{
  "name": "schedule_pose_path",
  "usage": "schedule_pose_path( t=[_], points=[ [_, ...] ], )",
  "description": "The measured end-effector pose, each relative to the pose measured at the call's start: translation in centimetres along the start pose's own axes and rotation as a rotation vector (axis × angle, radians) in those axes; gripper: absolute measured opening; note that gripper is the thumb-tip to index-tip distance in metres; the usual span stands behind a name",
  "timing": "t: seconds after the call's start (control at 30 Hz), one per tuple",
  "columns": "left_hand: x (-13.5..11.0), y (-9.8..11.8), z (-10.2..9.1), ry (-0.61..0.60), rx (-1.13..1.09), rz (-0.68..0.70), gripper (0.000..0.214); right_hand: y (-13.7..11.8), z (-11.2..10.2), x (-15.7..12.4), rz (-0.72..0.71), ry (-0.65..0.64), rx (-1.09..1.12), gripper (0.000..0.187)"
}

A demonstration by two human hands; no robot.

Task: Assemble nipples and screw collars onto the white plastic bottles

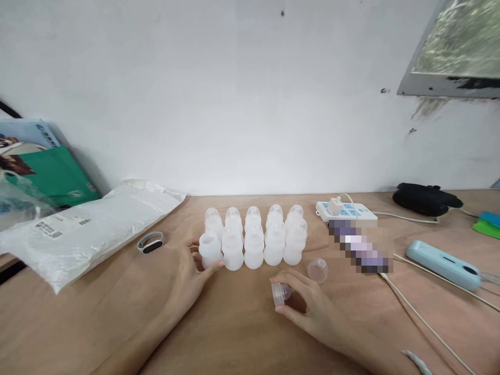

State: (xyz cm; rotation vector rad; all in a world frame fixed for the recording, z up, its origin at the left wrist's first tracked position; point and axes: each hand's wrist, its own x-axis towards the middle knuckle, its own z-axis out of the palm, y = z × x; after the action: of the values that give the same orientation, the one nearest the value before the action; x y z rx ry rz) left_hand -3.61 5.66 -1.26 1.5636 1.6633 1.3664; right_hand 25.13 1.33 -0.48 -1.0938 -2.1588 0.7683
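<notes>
The left hand (191, 273) lies palm-down, forearm angled in from the lower left, fingers spread and slightly curled. The right hand (302, 304) reaches in from the lower right, fingertips pinched together

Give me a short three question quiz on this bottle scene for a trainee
1. True or false: the left hand touches the one bottle without a cap.
2. What does the right hand hold? A) a clear cap B) the wristband C) the power strip
3. Fill in: a second loose cap lies on the ____, just beyond the right hand.

Key: 1 true. 2 A. 3 table.
</notes>
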Motion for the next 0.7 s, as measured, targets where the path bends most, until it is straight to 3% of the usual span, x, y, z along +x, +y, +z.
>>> schedule_pose_path(
  t=[0.07, 0.13, 0.2, 0.23, 0.3, 0.37, 0.43, 0.53, 0.7],
  points=[
    [-0.3, -0.1, -0.1, 0.132, 0.028, 0.056, 0.062, 0.1, 0.1, 0.0, -0.016, 0.021, 0.027, 0.033],
    [-0.9, -0.2, -0.2, 0.259, 0.045, 0.183, 0.053, 0.2, 0.3, -0.1, 0.0, 0.063, 0.072, 0.032],
    [-2.0, 0.1, -0.2, 0.266, 0.041, 0.359, 0.034, 0.2, 0.5, -0.2, 0.02, 0.101, 0.12, 0.027],
    [-2.7, 0.5, 0.0, 0.193, 0.017, 0.429, 0.023, 0.2, 0.6, -0.3, 0.012, 0.117, 0.138, 0.026],
    [-4.2, 1.5, 0.5, -0.137, -0.04, 0.419, 0.011, 0.1, 0.9, -0.5, -0.054, 0.14, 0.142, 0.025],
    [-5.6, 2.7, 1.2, -0.446, -0.12, 0.323, 0.026, -0.2, 1.0, -0.7, -0.17, 0.169, 0.104, 0.024],
    [-6.6, 3.6, 2.1, -0.634, -0.235, 0.194, 0.037, -0.5, 1.2, -0.9, -0.298, 0.196, 0.038, 0.023],
    [-7.2, 3.9, 3.1, -0.742, -0.452, 0.055, 0.044, -1.0, 1.3, -1.3, -0.434, 0.196, -0.068, 0.021],
    [-7.4, 3.4, 3.9, -0.804, -0.615, -0.149, 0.045, -1.4, 1.4, -1.5, -0.519, 0.138, -0.216, 0.022]
  ],
)
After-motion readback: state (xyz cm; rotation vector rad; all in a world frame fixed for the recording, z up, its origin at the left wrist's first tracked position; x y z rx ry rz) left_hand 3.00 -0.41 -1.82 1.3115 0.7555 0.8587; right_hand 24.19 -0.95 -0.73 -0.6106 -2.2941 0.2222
